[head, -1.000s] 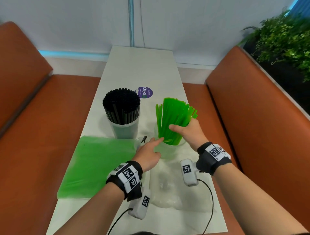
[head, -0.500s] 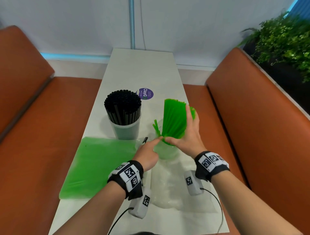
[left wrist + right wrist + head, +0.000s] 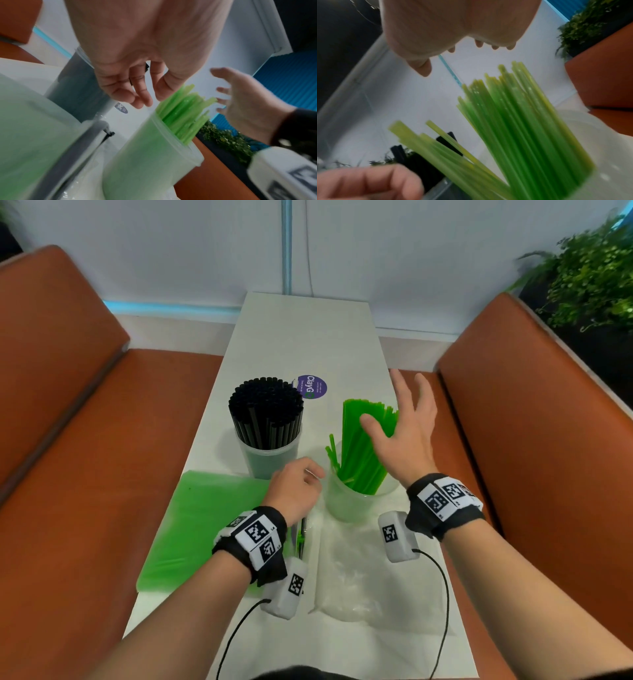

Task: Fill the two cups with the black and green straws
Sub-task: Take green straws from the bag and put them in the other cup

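Observation:
Black straws [image 3: 265, 412] pack a translucent cup [image 3: 270, 462] on the white table. To its right, green straws [image 3: 359, 453] stand in a second translucent cup [image 3: 349, 503] and lean to the right; a few lean left. My right hand [image 3: 394, 412] hovers over the tops of the green straws, fingers spread, holding nothing. In the right wrist view the right hand [image 3: 452, 58] is clear above the green straws [image 3: 522, 128]. My left hand [image 3: 313, 474] sits by the green cup's left rim with fingers loosely curled. In the left wrist view the left hand [image 3: 145, 100] is empty beside the cup [image 3: 150, 155].
A flat green bag of straws [image 3: 205, 525] lies at the table's left front. A crumpled clear plastic bag [image 3: 370, 577] lies in front of the green cup. A purple sticker [image 3: 313, 386] is behind the cups. Orange benches [image 3: 548, 440] flank the narrow table [image 3: 301, 337].
My right hand has let go of the green straw bundle and lifted away with fingers spread; the straws now stand in the cup. My left index finger has curled back from the cup's rim.

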The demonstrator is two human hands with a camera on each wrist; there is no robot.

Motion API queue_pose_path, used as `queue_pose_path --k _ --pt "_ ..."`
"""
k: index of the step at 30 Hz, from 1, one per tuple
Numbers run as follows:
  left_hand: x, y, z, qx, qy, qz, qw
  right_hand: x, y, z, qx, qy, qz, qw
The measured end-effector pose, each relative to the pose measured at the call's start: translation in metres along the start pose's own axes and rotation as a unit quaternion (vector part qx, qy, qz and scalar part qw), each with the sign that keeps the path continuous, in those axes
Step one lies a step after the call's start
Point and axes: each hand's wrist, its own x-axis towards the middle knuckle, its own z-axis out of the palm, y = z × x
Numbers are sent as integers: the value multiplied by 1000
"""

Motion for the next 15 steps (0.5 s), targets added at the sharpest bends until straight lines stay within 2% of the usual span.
queue_pose_path --k 3,5,7,9,12,15 --pt "1 -14 -15 19 13 -37 999 -5 -24 -8 63 81 -64 993" --pt "-2 -24 -19 44 2 -66 997 -15 -47 -8 123 76 -108 984" --pt "-7 -33 -20 82 -16 -88 993 -34 -69 -3 218 -10 -111 970" --pt "-12 -42 -18 100 -38 -101 989 -58 -80 7 260 -119 -100 953" --pt "-18 -53 -14 122 -64 -109 984 -95 -68 29 168 -265 -91 945" --pt "-24 -57 -12 61 -41 -140 987 -115 -33 56 42 -371 -36 927"
